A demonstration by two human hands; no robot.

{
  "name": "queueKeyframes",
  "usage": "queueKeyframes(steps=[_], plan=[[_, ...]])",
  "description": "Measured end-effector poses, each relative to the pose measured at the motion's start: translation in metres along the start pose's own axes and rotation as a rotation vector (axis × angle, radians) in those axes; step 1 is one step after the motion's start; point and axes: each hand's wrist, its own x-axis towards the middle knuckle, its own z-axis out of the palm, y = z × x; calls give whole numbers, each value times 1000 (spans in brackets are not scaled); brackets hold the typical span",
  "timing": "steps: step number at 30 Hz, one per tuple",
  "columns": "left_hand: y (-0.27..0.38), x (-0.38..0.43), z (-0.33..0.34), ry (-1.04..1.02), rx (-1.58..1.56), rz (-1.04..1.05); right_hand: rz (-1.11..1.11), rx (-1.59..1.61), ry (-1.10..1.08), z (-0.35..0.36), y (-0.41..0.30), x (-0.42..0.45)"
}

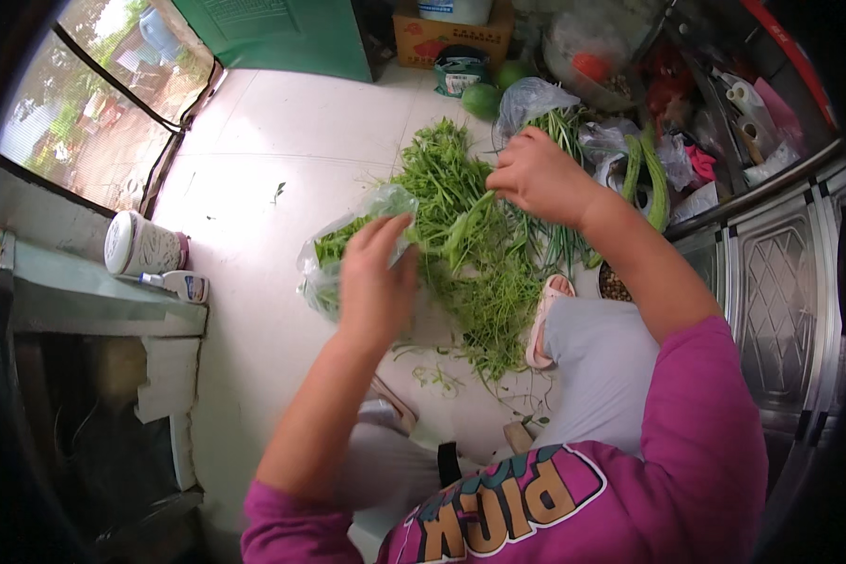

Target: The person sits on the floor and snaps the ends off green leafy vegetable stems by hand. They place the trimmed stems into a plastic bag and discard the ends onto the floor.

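Observation:
A heap of leafy green shoots (443, 166) lies on the pale tiled floor, with finer, stringy greens (493, 303) spread nearer to me. My right hand (539, 176) is above the heap's right side, its fingers pinching a green stem (471, 224) that slants down to the left. My left hand (377, 275), blurred, is over the right edge of a clear plastic bag (311, 282) holding more greens; whether it grips anything is unclear. Long thin green stalks (564, 236) lie under and beside my right wrist.
Ridged long gourds (654, 180), plastic bags and round green fruit (481, 101) are at the upper right. A cardboard box (402, 42) stands by the green door (289, 35). Metal cabinets (775, 303) line the right. A white bucket (141, 243) and spray bottle (183, 285) are left.

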Motion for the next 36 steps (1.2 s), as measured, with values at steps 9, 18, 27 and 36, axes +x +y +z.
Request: queueKeyframes(steps=[9, 18, 27, 36], plan=[[40, -35, 38, -77, -973, -720, 314, 611, 682, 18, -96, -48], [40, -40, 41, -26, -1123, -745, 178, 567, 438, 41, -106, -49], [29, -46, 45, 38, -1096, -845, 534, 1101, 451, 50, -78, -41], [8, -40, 26, 147, -1549, -966, 407, 564, 6, 85, -59, -77]])
